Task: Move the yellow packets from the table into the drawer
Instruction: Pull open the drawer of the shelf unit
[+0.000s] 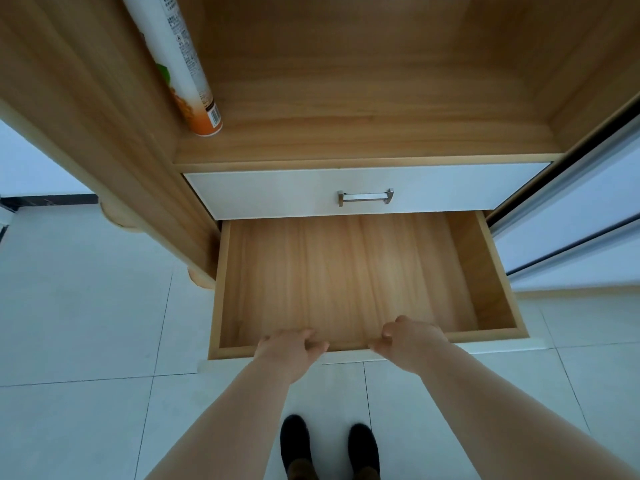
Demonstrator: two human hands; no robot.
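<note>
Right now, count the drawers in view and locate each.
2. The upper drawer is shut under the shelf; the lower drawer is pulled out beneath it, left hand and right hand gripping its front edge.

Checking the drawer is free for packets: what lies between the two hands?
In the head view, only the bare front edge of the drawer lies between the left hand and the right hand.

A home, it seems: wood-grain cabinet (114,150) with an open drawer (346,271) at 6 o'clock, a snack canister (180,64) at 11 o'clock, white floor tiles (86,306) at 8 o'clock.
</note>
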